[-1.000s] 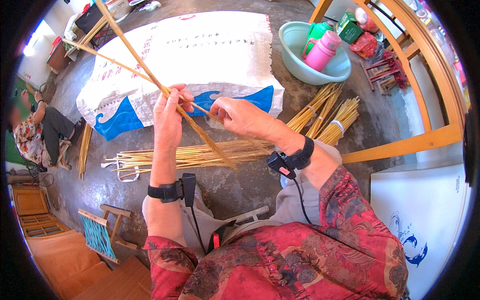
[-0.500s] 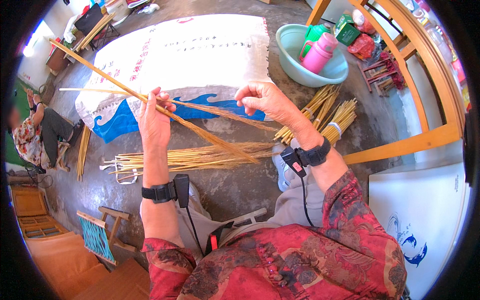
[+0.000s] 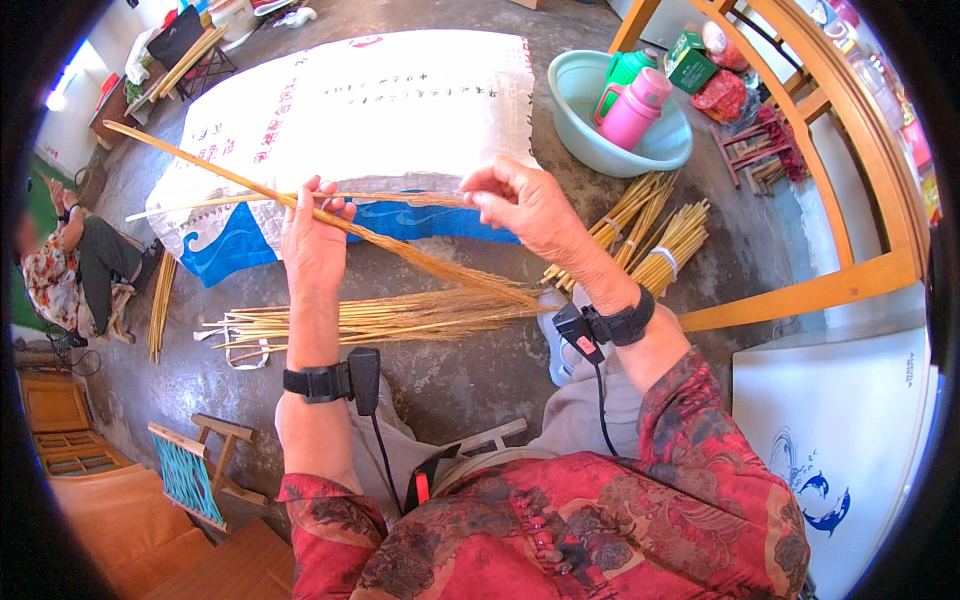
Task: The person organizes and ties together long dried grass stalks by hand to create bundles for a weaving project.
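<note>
My left hand point(image 3: 312, 240) holds two crossed straw stalks: a thicker one point(image 3: 190, 158) slanting from upper left down to a long feathery plume at lower right, and a thinner, paler one point(image 3: 200, 207) lying nearly level. My right hand point(image 3: 515, 205), right of the left one, has its fingers pinched at the wispy end of the thinner stalk. Behind them lies a white woven sheet point(image 3: 370, 120) with blue wave shapes. Below, loose plumed stalks point(image 3: 390, 322) lie on the concrete floor, and tied straw bundles point(image 3: 670, 250) lie to the right.
A pale blue basin point(image 3: 570, 130) holds two flasks. A wooden chair frame point(image 3: 770, 300) and white cabinet point(image 3: 835, 420) stand at right. A seated person point(image 3: 75, 270) is at left, a small stool with turquoise webbing point(image 3: 188, 472) at lower left.
The stalks' left ends have swung lower and the plume has shifted right. My right hand let go of the thinner stalk, rose, and is now back at its wispy end, farther right.
</note>
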Available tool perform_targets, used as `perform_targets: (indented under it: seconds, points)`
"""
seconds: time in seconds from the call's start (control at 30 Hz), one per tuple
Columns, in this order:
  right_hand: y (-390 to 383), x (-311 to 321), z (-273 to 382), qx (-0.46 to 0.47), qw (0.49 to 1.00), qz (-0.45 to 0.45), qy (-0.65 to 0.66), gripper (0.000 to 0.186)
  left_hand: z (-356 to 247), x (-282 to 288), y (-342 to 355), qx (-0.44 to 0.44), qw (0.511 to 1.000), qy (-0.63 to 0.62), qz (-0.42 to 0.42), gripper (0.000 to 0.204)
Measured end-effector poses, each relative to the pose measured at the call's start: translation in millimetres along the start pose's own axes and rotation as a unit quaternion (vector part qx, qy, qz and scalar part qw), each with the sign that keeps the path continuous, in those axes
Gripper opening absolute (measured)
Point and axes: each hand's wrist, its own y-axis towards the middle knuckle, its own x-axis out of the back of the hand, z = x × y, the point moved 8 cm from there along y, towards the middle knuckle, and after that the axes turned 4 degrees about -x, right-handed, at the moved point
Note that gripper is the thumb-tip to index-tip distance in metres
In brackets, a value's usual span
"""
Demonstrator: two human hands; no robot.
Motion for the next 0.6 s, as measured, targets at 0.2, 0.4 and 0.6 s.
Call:
perform_targets:
  seconds: [0.2,0.4,0.6]
  points:
    - [-2,-40,-1,0.122,0.974,0.040,-0.185,0.014,15,-4,-2,0.012,1.000,-0.020,-0.011,0.024]
    - [5,-58,-13,0.097,0.968,0.059,-0.224,0.014,21,-16,-9,0.026,0.999,-0.035,-0.001,0.023]
    - [12,-72,-19,0.072,0.968,0.086,-0.224,0.013,16,-19,-13,0.037,0.998,-0.045,0.012,0.021]
